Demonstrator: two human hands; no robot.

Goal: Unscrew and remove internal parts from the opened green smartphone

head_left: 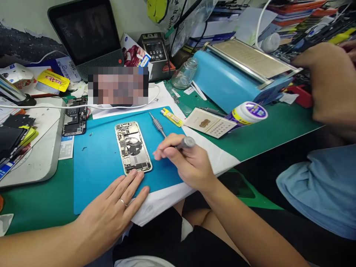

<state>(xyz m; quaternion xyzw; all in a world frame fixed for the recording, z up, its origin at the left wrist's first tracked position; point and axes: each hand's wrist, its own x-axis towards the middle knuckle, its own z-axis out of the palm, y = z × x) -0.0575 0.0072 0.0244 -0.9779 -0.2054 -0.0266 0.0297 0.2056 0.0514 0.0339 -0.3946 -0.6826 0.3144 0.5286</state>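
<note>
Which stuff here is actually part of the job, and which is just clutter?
In use: opened phone, touched by left hand; silver-capped tool in right hand; blue mat.
Lying about: screwdriver, yellow packet, tipped white bottle, glass jar, second gutted phone, booklet.

Left hand [119,207] lies flat, palm down, fingers spread, forearm coming in over the tabletop's [278,129] front edge from the left. Right hand [185,163] sits just to its right, fingers curled in a tight pen-style pinch, forearm angling in from lower right.
</note>
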